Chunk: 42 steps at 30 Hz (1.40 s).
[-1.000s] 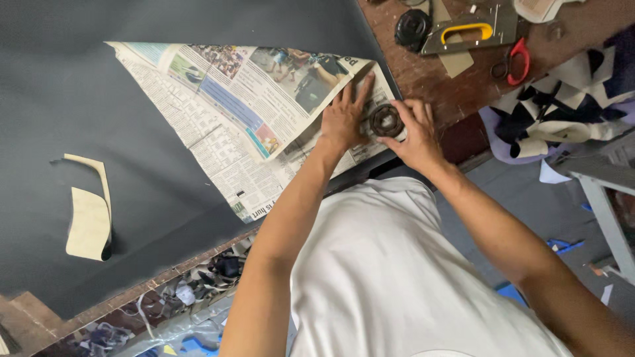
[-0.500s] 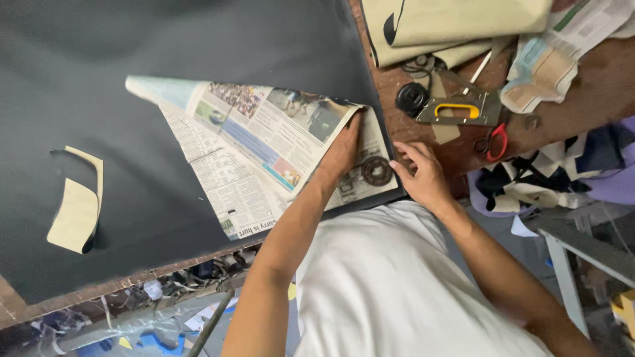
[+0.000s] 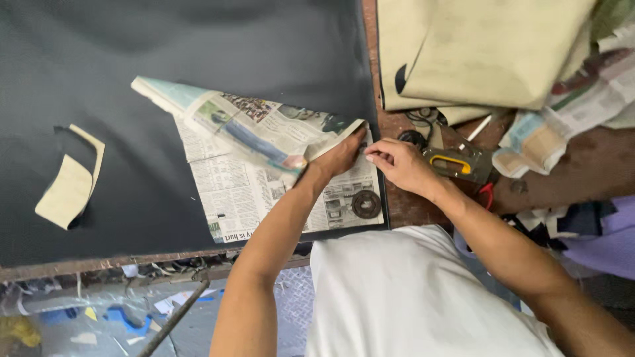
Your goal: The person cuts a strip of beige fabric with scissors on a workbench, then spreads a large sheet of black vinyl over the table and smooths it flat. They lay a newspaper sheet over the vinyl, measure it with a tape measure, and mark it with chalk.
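Your left hand (image 3: 340,157) lies flat, fingers together, pressing the folded newspaper (image 3: 264,165) near its right edge on the dark sheet (image 3: 165,53). Your right hand (image 3: 397,162) pinches that same paper edge between thumb and fingertips, just beside the left. A dark metal ring (image 3: 366,203) rests on the newspaper below both hands. A yellow-handled stapler (image 3: 456,164) lies on the wooden table (image 3: 582,165) to the right.

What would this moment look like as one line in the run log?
left hand: pressing folded newspaper sheet | right hand: pinching its edge | dark round metal ring: lying on newspaper | surface: dark grey fabric sheet
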Motion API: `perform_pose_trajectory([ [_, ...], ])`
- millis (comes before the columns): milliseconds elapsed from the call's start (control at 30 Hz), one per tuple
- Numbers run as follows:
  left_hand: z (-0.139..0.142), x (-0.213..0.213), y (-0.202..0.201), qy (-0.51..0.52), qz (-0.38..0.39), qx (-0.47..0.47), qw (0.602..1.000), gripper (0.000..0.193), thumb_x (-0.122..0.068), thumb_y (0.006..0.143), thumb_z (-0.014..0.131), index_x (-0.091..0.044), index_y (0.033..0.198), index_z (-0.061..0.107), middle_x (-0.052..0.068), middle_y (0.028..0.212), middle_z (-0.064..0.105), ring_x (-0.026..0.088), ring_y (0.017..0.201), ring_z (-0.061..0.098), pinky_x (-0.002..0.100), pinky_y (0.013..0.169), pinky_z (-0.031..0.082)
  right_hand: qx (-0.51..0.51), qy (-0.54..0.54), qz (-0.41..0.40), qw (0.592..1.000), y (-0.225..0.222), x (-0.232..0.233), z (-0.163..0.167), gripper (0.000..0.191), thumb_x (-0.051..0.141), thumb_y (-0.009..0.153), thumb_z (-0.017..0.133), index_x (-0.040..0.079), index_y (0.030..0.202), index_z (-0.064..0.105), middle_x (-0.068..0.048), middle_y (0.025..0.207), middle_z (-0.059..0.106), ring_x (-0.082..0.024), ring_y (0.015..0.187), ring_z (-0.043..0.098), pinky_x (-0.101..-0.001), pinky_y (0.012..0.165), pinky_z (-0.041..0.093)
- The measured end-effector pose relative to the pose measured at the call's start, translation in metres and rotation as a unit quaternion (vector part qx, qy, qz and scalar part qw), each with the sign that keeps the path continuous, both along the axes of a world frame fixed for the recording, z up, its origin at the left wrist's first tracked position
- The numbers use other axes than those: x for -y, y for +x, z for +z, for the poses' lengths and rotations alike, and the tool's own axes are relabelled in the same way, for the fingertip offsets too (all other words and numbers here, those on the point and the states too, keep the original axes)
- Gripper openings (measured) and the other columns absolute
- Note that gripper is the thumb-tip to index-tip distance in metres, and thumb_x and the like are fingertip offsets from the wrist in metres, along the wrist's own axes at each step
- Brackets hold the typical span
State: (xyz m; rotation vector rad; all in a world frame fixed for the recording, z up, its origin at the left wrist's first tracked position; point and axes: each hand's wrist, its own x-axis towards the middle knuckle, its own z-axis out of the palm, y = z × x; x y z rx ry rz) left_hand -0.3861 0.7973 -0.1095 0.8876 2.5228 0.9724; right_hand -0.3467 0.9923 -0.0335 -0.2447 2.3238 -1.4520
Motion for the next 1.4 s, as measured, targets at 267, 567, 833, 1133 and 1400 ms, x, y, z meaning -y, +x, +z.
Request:
perform_pose_trajectory([
  [267,0.003,-0.011,-0.063,-0.337,-0.090,0.140,0.927,0.026,-0.035,0.106,0.053,-0.016,0.107,0.071,0.003,0.096,0.073,0.025,0.082,0.076,0.039,0.064,0.058,-0.001,0.032,0.026,0.999,-0.056,-0.009,0.010,0.018,0.017,0.096,0.069,0.006,0.109,0.075,-0.005,0.095,0.073,-0.012,0.071,0.065,-0.0284,0.065,0.053],
  [567,0.018,-0.028,-0.122,-0.211,-0.093,0.220,0.948,0.013,-0.019,0.084,0.074,-0.012,0.090,0.066,0.008,0.086,0.070,0.026,0.087,0.066,0.040,0.078,0.055,0.052,-0.006,-0.049,0.997,-0.080,-0.056,-0.003,0.021,0.014,0.096,0.071,0.005,0.115,0.072,-0.005,0.097,0.075,-0.014,0.072,0.063,-0.0285,0.066,0.053],
  [833,0.000,-0.010,-0.147,-0.049,0.079,0.020,0.995,0.007,-0.009,0.100,0.066,-0.005,0.105,0.065,0.014,0.104,0.067,0.030,0.089,0.066,0.041,0.079,0.056,0.068,0.013,-0.091,0.993,-0.058,-0.082,-0.010,0.021,0.013,0.097,0.070,0.005,0.117,0.072,-0.007,0.100,0.075,-0.015,0.076,0.068,-0.0288,0.065,0.054],
  [1133,-0.025,0.000,-0.185,-0.113,0.167,-0.221,0.954,0.041,-0.021,0.102,0.066,-0.009,0.139,0.053,0.017,0.148,0.045,0.035,0.136,0.045,0.052,0.116,0.036,0.018,0.051,-0.045,0.998,-0.036,-0.081,-0.007,0.020,0.011,0.096,0.070,0.003,0.114,0.072,-0.010,0.105,0.074,-0.018,0.085,0.071,-0.0311,0.070,0.056],
  [1400,-0.023,-0.015,-0.195,-0.237,0.158,-0.193,0.939,0.065,-0.029,0.102,0.059,-0.020,0.161,0.033,0.018,0.156,0.039,0.037,0.143,0.037,0.058,0.119,0.029,-0.133,0.124,-0.034,0.983,-0.054,-0.078,-0.037,0.018,0.008,0.097,0.073,0.005,0.115,0.072,-0.013,0.118,0.070,-0.030,0.114,0.064,-0.0418,0.099,0.052],
])
